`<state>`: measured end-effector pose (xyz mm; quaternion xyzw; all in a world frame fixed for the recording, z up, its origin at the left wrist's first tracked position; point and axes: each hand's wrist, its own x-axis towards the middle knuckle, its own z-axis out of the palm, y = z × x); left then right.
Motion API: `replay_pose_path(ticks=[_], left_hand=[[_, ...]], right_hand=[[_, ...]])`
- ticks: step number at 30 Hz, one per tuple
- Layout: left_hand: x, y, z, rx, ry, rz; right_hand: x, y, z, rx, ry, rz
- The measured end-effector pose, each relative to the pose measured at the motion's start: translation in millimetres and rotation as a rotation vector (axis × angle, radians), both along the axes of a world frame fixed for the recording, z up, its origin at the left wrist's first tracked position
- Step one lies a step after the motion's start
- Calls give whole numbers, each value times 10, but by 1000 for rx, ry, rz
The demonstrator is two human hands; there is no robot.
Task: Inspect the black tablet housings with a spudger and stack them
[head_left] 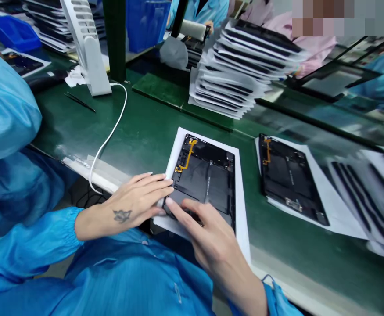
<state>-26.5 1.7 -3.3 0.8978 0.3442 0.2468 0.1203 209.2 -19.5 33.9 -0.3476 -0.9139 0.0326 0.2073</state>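
- A black tablet chassis point(205, 175) lies flat on a white sheet point(241, 197), near the front edge of the worktop and about midway along it, set at a slant.
- A yellow flex cable point(187, 159) runs across the chassis's upper left corner.
- The left hand point(135, 197) comes in from the left, its fingers point(155, 184) pressed together, their tips against the chassis's near left edge.
- The right hand point(208, 232) lies over the chassis's near end, its fingers point(185, 210) slightly spread and bearing down. From here, I can't tell whether either hand is pinching anything.
- A second black tablet chassis point(288, 180) with its own yellow flex cable point(267, 151) sits on another white sheet point(323, 215), just right of the first.
- Tall stacks of sheet-interleaved tablet panels point(234, 74) stand toward the back edge of the worktop, with another stack point(366, 197) at its right end.
- A thin white cable point(111, 145) trails to the front edge from a white louvred unit point(88, 48) at the back left, with tweezers point(80, 102) lying nearby.
- Beyond the worktop are a blue bin point(148, 22) and a co-worker's blue sleeve point(195, 11).
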Motion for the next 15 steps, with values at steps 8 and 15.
replay_pose_path(ticks=[8, 15], left_hand=[[30, 42, 7, 49, -44, 15], [60, 44, -50, 93, -59, 40]], right_hand=[[60, -7, -191, 79, 2, -47], [3, -38, -210, 61, -15, -104]])
